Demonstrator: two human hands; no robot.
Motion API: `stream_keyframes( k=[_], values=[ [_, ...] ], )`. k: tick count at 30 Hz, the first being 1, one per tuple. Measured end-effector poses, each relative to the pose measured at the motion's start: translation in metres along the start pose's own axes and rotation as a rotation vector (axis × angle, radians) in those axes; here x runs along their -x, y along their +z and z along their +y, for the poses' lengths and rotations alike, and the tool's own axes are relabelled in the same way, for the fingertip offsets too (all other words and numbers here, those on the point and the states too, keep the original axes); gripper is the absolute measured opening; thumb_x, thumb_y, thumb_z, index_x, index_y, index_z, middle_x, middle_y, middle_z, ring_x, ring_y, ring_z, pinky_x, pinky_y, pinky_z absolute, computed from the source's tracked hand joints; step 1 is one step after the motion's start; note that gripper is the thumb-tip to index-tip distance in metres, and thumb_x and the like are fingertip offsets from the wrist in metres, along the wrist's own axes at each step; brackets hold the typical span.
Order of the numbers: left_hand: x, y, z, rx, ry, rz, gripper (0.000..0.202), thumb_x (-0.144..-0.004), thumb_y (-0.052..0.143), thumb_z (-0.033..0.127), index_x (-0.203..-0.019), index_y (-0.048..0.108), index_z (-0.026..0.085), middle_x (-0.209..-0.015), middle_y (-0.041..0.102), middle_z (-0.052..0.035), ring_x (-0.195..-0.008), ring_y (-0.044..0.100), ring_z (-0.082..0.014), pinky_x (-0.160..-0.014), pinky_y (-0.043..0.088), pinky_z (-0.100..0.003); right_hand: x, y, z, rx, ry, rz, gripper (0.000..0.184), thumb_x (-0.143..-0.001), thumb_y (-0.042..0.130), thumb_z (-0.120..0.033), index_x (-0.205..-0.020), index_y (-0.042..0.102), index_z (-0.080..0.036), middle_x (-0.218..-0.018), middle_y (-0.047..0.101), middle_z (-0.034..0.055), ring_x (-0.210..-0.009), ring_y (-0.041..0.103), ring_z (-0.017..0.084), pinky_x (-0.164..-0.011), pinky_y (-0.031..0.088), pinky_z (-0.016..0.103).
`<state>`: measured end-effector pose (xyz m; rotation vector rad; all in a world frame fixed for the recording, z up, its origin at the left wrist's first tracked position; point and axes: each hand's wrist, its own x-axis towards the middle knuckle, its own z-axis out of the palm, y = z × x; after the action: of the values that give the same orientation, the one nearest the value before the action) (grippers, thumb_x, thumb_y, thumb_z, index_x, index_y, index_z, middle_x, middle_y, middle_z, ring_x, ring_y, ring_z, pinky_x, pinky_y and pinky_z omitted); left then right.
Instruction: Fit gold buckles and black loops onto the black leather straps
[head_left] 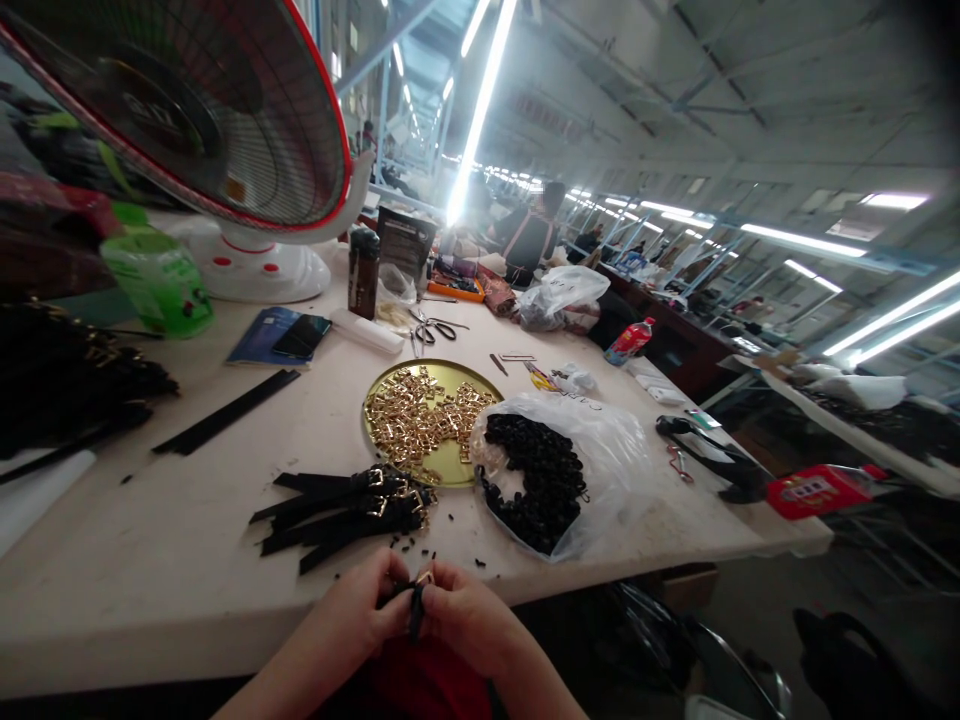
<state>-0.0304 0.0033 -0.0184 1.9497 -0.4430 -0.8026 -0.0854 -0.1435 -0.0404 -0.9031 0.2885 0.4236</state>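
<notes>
At the table's near edge, my left hand is closed on a short black strap. Close against it, my right hand pinches a gold buckle at the strap's upper end; the fingers hide part of both. Just beyond lies a pile of black straps with gold buckles. Behind the pile, a round gold tray carries many loose gold buckles. A clear plastic bag lies open to the right, full of small black loops. Black bits are scattered near my hands.
A fan stands at the left, near a green bottle and a phone on a blue book. Scissors lie behind the tray. Red bottles stand rightward. A tape dispenser sits near the right edge.
</notes>
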Motion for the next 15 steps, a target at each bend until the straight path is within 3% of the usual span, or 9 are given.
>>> stream_keyframes(
  k=[4,7,11,15],
  values=[
    [0.005,-0.005,0.01,-0.042,-0.034,-0.051,0.026,-0.073,0.047,0.046,-0.073,0.049,0.02,-0.065,0.059,0.0019,-0.05,0.052,-0.013,-0.044,0.036,-0.021,0.002,-0.002,-0.001,-0.01,-0.011,0.007,0.033,-0.054,0.078,-0.03,-0.066,0.052,-0.015,-0.06,0.054,-0.0037,-0.053,0.048,0.008,-0.057,0.036,0.021],
    [0.009,-0.009,0.016,-0.145,-0.026,0.004,0.016,-0.069,0.048,0.036,-0.067,0.047,0.02,-0.061,0.056,0.0028,-0.058,0.053,-0.0151,-0.052,0.038,-0.022,0.002,-0.003,-0.002,0.058,-0.135,0.134,0.027,-0.06,0.073,-0.031,-0.067,0.052,-0.015,-0.062,0.051,-0.0039,-0.056,0.046,0.008,-0.058,0.036,0.022],
    [0.011,-0.01,0.014,0.046,-0.056,-0.099,0.013,-0.067,0.046,0.03,-0.074,0.048,0.02,-0.061,0.055,0.0044,-0.057,0.054,-0.0147,-0.054,0.041,-0.023,0.002,-0.001,-0.004,0.317,-0.258,0.301,0.026,-0.064,0.069,-0.032,-0.067,0.048,-0.017,-0.055,0.045,-0.0065,-0.05,0.041,0.008,-0.053,0.034,0.022],
    [0.008,-0.006,0.003,0.087,-0.05,-0.11,0.015,-0.067,0.048,0.026,-0.08,0.05,0.02,-0.063,0.059,0.004,-0.059,0.058,-0.0156,-0.054,0.041,-0.023,0.003,0.005,-0.003,0.338,-0.29,0.258,0.034,-0.063,0.069,-0.031,-0.088,0.049,-0.021,-0.065,0.049,-0.0064,-0.053,0.045,0.009,-0.051,0.034,0.021]
  ],
)
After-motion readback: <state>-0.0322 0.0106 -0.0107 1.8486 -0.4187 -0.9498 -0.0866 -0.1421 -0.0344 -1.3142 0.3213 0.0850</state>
